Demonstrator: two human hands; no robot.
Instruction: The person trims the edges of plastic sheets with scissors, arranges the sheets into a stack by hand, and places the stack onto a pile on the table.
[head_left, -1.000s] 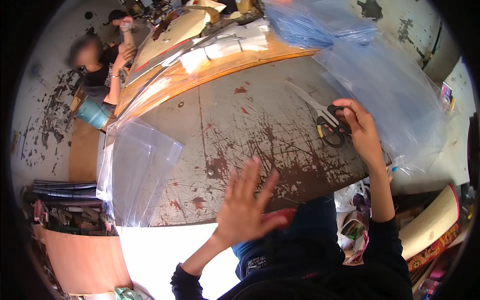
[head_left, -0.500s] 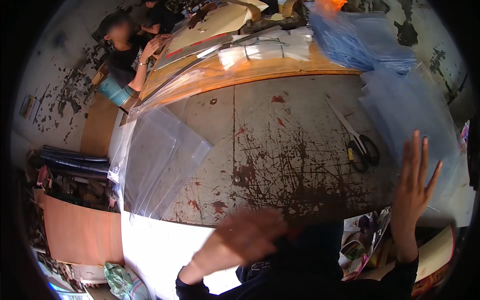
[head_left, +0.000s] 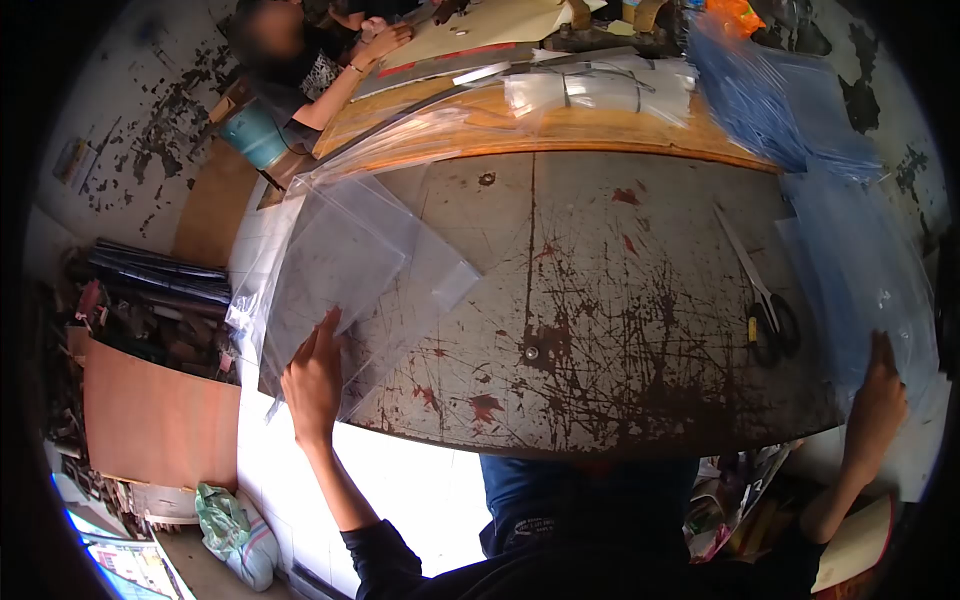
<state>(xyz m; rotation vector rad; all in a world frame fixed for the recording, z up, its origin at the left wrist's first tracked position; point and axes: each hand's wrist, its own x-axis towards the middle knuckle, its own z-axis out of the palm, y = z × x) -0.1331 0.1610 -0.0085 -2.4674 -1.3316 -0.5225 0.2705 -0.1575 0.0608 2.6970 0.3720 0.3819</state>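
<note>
My left hand (head_left: 315, 388) is at the near-left edge of the table, its fingers drawn together on the clear plastic sheets (head_left: 335, 245). These lie overlapped and partly hang over the left edge. On the right, my right hand (head_left: 877, 410) has its fingers pressed together at the lower part of the bluish plastic sheets (head_left: 848, 270). The thumb of that hand is hard to make out. A pair of scissors (head_left: 768, 312) with black and yellow handles lies between the hands, nearer the right one, blades pointing away from me.
The scratched metal tabletop (head_left: 470, 350) meets a wooden board (head_left: 440, 140) holding banded bundles of clear plastic (head_left: 600, 88). More blue plastic (head_left: 770, 90) is heaped at the back right. Another person (head_left: 290, 75) works at the far left. A green sack (head_left: 225, 515) stands on the floor.
My left hand has swung from in front of my body to the clear sheets on the left. My right hand's spread fingers have closed and moved lower on the bluish sheets. The view has shifted.
</note>
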